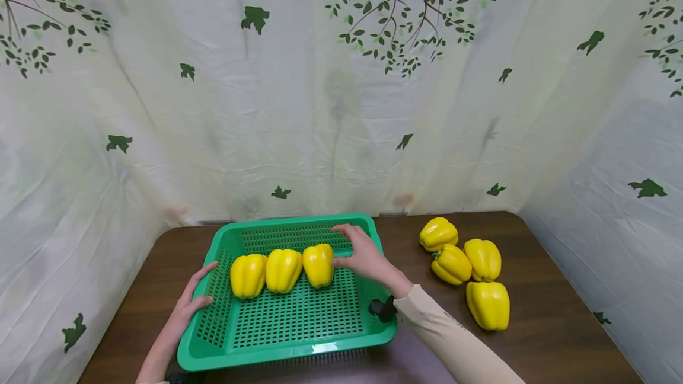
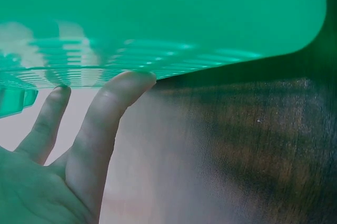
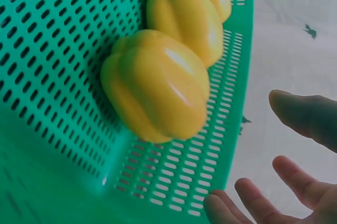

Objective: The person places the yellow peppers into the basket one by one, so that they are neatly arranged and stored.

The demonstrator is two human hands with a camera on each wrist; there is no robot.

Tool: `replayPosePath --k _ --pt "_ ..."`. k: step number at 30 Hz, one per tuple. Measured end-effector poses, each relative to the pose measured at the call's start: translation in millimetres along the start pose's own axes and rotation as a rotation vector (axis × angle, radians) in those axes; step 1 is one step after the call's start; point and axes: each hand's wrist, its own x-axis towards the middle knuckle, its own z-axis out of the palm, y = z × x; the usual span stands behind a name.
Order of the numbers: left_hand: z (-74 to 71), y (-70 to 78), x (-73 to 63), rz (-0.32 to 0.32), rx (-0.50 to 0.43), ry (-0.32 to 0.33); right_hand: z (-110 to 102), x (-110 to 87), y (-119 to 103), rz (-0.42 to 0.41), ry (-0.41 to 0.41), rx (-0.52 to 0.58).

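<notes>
A green plastic basket (image 1: 299, 322) with slotted walls holds three yellow bell peppers in a row: the left one (image 1: 248, 276), the middle one (image 1: 283, 271) and the right one (image 1: 318, 265). At the basket's left rim is my left hand (image 1: 184, 304), its fingers extended; the left wrist view shows its fingertips against the basket's outer side. My right hand (image 1: 365, 255) hovers over the basket's right half with thumb and fingers spread. Nothing is in its grasp; the right bell pepper (image 3: 155, 87) lies just beyond the thumb.
On the brown wooden table (image 1: 411, 319), right of the basket, several more yellow bell peppers (image 1: 483, 260) lie in a cluster. A pale curtain (image 1: 341, 111) printed with leaves hangs behind the table and along both sides.
</notes>
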Motion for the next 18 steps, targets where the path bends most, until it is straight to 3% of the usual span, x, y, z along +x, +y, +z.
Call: replayPosePath --k 8,18 --pt "-1.2 -3.2 1.7 0.068 -0.042 -0.023 -20.1 -12.5 0.4 0.006 0.009 0.040" --pt "-1.8 -2.6 1.7 0.062 -0.066 -0.042 -43.6 -29.8 11.3 0.033 0.071 0.045"
